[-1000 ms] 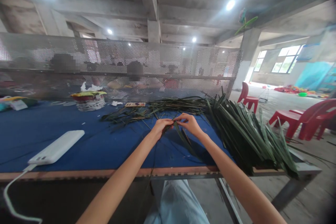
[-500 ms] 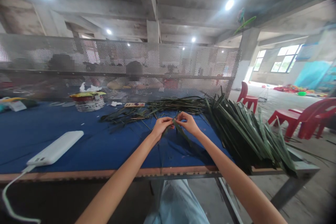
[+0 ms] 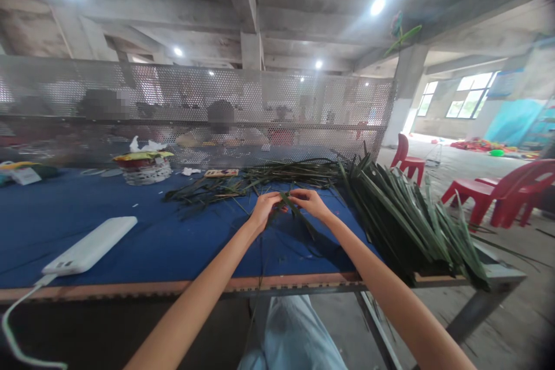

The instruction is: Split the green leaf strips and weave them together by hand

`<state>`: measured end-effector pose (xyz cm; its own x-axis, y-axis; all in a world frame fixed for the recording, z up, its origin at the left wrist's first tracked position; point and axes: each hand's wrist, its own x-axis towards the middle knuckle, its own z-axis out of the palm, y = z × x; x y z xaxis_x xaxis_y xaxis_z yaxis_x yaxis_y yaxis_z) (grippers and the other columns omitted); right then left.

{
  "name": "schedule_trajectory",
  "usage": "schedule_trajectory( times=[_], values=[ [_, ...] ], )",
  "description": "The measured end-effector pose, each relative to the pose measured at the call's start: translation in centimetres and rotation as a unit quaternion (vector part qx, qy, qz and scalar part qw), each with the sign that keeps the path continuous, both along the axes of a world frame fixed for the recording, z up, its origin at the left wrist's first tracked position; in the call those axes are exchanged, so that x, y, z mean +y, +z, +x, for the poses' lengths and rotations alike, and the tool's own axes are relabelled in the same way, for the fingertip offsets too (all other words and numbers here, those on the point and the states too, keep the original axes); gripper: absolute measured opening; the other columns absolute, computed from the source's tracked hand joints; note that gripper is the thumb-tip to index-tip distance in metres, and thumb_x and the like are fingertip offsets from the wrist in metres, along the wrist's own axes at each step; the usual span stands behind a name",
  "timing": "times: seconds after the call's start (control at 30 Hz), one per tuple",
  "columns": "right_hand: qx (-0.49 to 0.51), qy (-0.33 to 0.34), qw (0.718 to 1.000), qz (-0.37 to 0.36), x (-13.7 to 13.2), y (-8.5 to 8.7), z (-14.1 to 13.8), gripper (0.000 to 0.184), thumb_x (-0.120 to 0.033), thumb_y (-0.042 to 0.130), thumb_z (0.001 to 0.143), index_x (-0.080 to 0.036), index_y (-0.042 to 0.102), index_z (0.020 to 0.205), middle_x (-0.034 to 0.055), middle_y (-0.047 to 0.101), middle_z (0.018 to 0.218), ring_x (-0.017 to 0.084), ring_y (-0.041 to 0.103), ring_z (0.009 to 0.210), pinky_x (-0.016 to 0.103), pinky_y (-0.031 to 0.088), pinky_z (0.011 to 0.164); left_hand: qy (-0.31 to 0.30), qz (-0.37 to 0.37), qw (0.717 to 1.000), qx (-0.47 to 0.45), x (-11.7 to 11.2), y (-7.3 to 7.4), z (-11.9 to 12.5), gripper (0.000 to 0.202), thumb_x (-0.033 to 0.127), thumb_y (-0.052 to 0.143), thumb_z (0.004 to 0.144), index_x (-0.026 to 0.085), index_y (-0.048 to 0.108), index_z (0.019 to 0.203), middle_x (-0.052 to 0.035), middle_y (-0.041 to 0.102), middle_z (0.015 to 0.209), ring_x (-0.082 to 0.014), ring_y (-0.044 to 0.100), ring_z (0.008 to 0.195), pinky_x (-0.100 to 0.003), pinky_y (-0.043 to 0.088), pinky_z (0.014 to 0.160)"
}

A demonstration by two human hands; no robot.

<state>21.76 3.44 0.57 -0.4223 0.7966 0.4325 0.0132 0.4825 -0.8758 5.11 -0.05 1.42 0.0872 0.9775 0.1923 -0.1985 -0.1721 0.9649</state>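
Working at a blue-covered desk [image 3: 56, 237], beside a heap of long palm leaves [image 3: 403, 225], the left hand [image 3: 263, 211] and right hand [image 3: 310, 203] stay close together as before, fingers [image 3: 274, 199] pinching a narrow leaf strip [image 3: 300, 217], the exact grip partly hidden.

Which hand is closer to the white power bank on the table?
Left. The left hand and right hand pinch a green leaf strip to the right of the white power bank; the right hand lies further from it, beyond the left.

Power bank [image 3: 89, 245] left, palm leaves [image 3: 403, 225] right
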Motion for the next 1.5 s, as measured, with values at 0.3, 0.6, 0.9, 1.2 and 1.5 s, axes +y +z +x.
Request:
schedule_trajectory(
  times=[0.3,0.6,0.9,1.2,1.5],
  values=[
    [0.032,0.0,0.999,-0.044,0.3,-0.4,-0.1,0.033,-0.045,0.072,0.064,-0.016,0.066,0.079,0.0001,0.063,0.068,0.011,0.054,0.059,0.023,0.04,0.056,0.006,0.007,0.999,0.035,-0.4,0.0,0.1,0.017,0.026,0.06,0.069,0.014,0.072,0.071,-0.0039,0.069,0.067,-0.0149,0.06,0.057,-0.025,0.048,0.056],
    [0.026,-0.006,0.996,-0.084,-0.3,0.2,0.2,0.031,-0.042,0.076,0.062,-0.015,0.067,0.076,0.001,0.064,0.07,0.011,0.055,0.062,0.023,0.041,0.058,-0.018,0.042,0.994,0.099,-1.0,0.2,0.8,0.027,0.029,0.084,0.05,0.011,0.07,0.066,-0.0001,0.062,0.054,-0.0108,0.053,0.048,-0.022,0.043,0.052],
    [0.037,-0.021,0.994,-0.103,-0.6,0.5,0.0,0.036,-0.05,0.074,0.065,-0.017,0.064,0.076,0.001,0.063,0.073,0.011,0.054,0.064,0.022,0.042,0.057,0.029,0.052,0.993,0.103,-0.5,0.1,0.4,0.009,0.022,0.072,0.063,0.014,0.069,0.063,-0.0008,0.062,0.056,-0.0124,0.053,0.05,-0.024,0.043,0.055],
    [-0.055,-0.035,0.998,-0.004,-1.6,0.6,-0.9,0.053,-0.066,0.057,0.073,-0.017,0.054,0.054,-0.0017,0.049,0.049,0.01,0.045,0.048,0.022,0.035,0.047,0.199,0.254,0.873,0.365,-1.5,-0.4,0.2,0.01,0.011,0.061,0.069,0.019,0.067,0.067,-0.0029,0.059,0.064,-0.0169,0.051,0.062,-0.026,0.034,0.065],
    [-0.054,0.002,0.999,0.001,-0.2,0.2,-0.5,0.024,-0.042,0.061,0.076,-0.018,0.061,0.075,-0.0016,0.059,0.06,0.012,0.052,0.055,0.024,0.042,0.054,0.209,0.244,0.875,0.362,-1.2,-0.4,0.3,0.009,0.012,0.063,0.069,0.02,0.066,0.069,-0.0047,0.062,0.069,-0.0193,0.055,0.069,-0.027,0.038,0.07]
  ],
)
